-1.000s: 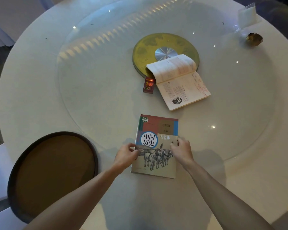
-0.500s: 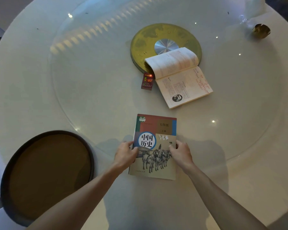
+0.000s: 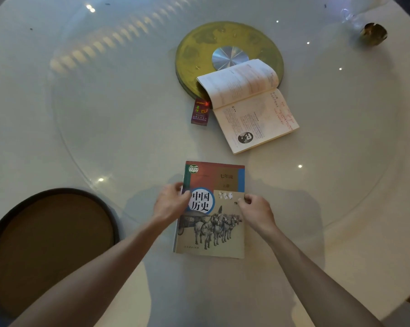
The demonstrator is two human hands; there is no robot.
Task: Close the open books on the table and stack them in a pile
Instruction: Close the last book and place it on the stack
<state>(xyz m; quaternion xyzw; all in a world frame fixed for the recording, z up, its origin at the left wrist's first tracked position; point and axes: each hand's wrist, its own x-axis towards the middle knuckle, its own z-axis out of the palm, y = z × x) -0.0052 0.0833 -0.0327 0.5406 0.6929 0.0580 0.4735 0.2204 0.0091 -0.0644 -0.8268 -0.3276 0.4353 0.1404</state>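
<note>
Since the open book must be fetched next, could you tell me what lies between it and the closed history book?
In the head view, only bare table separates the closed history book from the open book; the small red box sits off to the left.

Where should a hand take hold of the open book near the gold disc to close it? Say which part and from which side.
Probably the raised, curling far half of the open book, approached from the far side over the gold disc. That half already arches off the table, so fingers can slip under its edge and fold it toward the flat near page. The small red box beside the spine crowds a left approach.
</note>
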